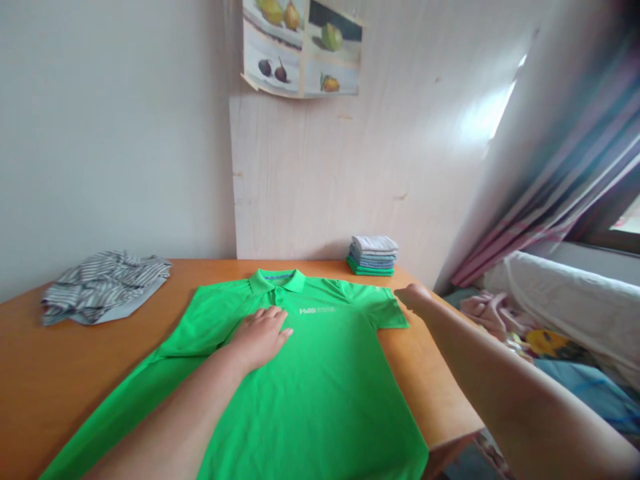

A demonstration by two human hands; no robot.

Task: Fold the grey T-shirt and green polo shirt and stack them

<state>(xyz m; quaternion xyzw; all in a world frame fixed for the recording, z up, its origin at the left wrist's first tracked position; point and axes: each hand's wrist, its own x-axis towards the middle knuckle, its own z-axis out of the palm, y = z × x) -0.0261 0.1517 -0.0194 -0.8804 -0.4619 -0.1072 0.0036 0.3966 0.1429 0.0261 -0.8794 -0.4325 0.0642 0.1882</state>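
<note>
A green polo shirt lies front up on the table, its collar toward the wall and pale lettering across the chest. My left hand rests flat on the chest, left of the lettering, fingers stretched out. Out at the right sleeve's hem is my right hand, with its fingers closed at the cloth edge; the fingertips are partly hidden. That right sleeve lies spread out flat, while the left side of the shirt shows folds near my left forearm.
On the orange-brown table, a striped garment lies crumpled on a grey piece at the left. Folded clothes stand stacked at the back right. Beyond the table's right edge is a bed with bedding; a wall rises behind.
</note>
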